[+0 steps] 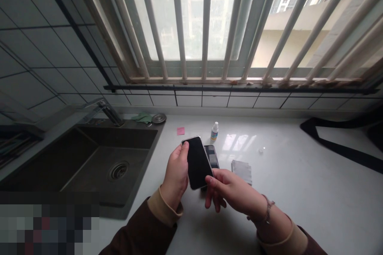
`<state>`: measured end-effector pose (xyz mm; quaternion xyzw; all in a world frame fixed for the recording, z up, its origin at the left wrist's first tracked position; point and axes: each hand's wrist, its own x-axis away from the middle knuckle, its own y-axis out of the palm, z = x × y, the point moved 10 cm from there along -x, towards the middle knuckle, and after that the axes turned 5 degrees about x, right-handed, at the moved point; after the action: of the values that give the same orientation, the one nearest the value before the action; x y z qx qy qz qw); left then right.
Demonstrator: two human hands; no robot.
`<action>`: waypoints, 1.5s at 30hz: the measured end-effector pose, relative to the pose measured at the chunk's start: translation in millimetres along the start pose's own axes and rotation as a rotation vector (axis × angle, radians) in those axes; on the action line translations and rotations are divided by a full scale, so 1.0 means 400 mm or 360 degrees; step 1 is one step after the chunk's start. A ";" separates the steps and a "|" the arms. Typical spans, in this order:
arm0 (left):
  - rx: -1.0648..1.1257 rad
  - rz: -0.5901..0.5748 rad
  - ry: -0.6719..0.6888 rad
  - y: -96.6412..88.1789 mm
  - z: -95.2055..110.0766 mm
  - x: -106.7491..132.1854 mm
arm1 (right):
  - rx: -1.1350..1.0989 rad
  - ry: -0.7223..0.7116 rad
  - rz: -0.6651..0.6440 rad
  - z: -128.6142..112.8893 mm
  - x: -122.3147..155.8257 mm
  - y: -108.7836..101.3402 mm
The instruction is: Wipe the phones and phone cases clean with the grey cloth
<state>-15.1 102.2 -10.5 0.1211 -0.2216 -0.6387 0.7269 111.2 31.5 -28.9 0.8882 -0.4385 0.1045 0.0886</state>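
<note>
Hands: black smartphone (197, 162) is gripped at its edge by left hand (176, 173); right hand (230, 191) is loosely spread, its fingers seemingly touching the near corner | Place: held above surface (299, 191), just near second phone (212, 156) | Care: face is kept free of the fingers

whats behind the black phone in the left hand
Behind the black phone a second phone lies on the white countertop; the held phone and right hand cover its lower end, which cannot be seen.

Left hand (177, 177) holding black smartphone (197, 162), right hand (230, 190) touching its edge
</note>
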 end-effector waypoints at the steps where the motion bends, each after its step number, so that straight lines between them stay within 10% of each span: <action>1: 0.0001 0.0010 0.0009 -0.003 0.000 0.000 | 0.0001 -0.0001 0.0029 0.001 0.000 -0.004; 27: 0.0269 0.0035 0.0239 0.002 0.022 0.009 | 0.0124 -0.0007 0.0073 -0.013 0.005 0.003; 45: 0.0054 0.0039 0.0073 -0.006 0.000 0.005 | 0.0170 -0.0255 0.0619 -0.038 0.018 -0.100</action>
<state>-17.0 99.8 -11.4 0.1453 -0.2170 -0.6229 0.7374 145.7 53.9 -14.8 0.7957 -0.6012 0.0717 -0.0156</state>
